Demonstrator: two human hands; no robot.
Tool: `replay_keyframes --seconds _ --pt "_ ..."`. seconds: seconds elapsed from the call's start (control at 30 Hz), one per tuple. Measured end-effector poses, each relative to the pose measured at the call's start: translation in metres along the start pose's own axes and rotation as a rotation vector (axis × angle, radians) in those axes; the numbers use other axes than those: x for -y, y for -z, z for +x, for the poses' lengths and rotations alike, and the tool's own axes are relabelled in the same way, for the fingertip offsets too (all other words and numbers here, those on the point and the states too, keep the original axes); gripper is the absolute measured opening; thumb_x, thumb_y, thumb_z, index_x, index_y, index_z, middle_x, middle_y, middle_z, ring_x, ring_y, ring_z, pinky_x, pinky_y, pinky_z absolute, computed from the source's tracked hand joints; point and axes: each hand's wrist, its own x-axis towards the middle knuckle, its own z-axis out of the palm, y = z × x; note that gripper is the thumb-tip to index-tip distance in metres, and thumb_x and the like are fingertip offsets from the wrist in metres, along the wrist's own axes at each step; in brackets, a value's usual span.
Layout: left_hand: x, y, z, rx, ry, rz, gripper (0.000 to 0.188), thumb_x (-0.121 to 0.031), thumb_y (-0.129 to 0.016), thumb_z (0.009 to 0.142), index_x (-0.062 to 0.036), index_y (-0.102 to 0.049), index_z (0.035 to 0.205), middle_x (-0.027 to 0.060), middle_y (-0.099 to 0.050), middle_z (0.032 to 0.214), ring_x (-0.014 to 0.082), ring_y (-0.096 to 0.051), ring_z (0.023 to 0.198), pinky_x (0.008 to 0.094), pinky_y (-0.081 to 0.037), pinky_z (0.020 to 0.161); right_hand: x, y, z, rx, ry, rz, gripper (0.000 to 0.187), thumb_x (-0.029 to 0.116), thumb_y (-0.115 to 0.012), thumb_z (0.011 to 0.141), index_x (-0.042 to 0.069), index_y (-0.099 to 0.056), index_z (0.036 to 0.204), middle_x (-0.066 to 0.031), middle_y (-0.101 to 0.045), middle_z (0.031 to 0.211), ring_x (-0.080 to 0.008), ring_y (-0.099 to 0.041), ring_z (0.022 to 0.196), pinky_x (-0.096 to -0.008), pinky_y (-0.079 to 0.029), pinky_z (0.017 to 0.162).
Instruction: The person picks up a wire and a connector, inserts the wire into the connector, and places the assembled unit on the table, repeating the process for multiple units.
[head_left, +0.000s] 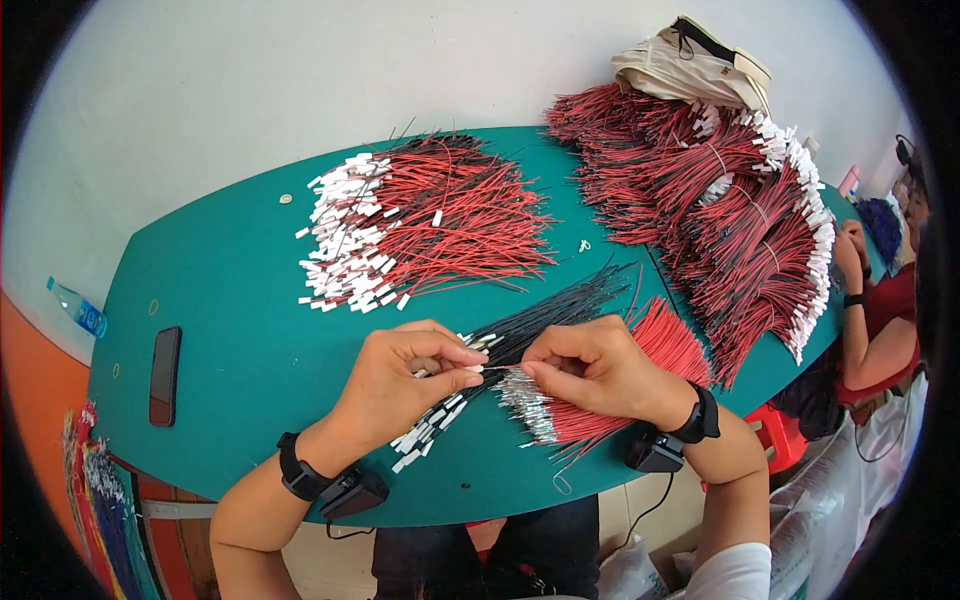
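Over the front of the green table, both my hands are closed and meet fingertip to fingertip. My left hand (400, 375) pinches a small white connector (474, 369), partly covered by its fingers. From the other side, my right hand (605, 370) grips a thin red wire (512, 366) whose end reaches the connector; whether it sits inside is too small to tell. Beneath and behind my hands lies a bunch of black wires (545, 318) with white connectors at the near-left end. Under my right hand spreads a fan of red wires (668, 345) with silvery metal tips.
A loose pile of red-and-black wires with white connectors (450, 220) lies at the back. Tied wire bundles (690, 200) are heaped at right, a beige bag (690, 70) on top. A phone (165, 375) and bottle (80, 308) are at left; another person's arm (862, 330) is at right.
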Motion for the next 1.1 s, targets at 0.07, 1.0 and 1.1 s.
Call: replay_keyframes --seconds 0.07,1.0,1.1 --pt "0.001 -0.001 0.001 0.006 0.005 -0.032 0.015 0.008 -0.071 0.079 0.0037 -0.07 0.094 0.0123 -0.065 0.097 0.0149 -0.064 0.084 0.0249 -0.055 0.073 -0.001 0.0 0.0 0.001 0.011 -0.005 0.007 0.008 -0.068 0.086 0.001 -0.068 0.085 -0.0029 -0.062 0.063 -0.0053 -0.054 0.053 -0.0219 -0.04 0.047" --pt "-0.004 0.008 -0.004 -0.025 -0.205 0.312 0.02 0.002 -0.076 0.076 -0.0056 -0.075 0.094 0.0069 -0.067 0.088 0.0133 -0.064 0.077 0.0244 -0.05 0.064 0.008 -0.01 0.015 0.12 -0.108 0.144 0.008 0.008 -0.065 0.086 0.001 -0.063 0.084 -0.009 -0.055 0.06 -0.0101 -0.049 0.05 -0.0284 -0.04 0.047" --pt "-0.004 0.012 -0.003 -0.024 -0.243 0.328 0.02 0.002 -0.076 0.076 -0.0058 -0.075 0.095 0.0072 -0.067 0.087 0.014 -0.064 0.077 0.0248 -0.051 0.065 0.008 -0.009 0.016 0.103 -0.105 0.166 0.008 0.008 -0.064 0.087 0.001 -0.063 0.084 -0.0082 -0.056 0.06 -0.0097 -0.05 0.05 -0.028 -0.04 0.047"
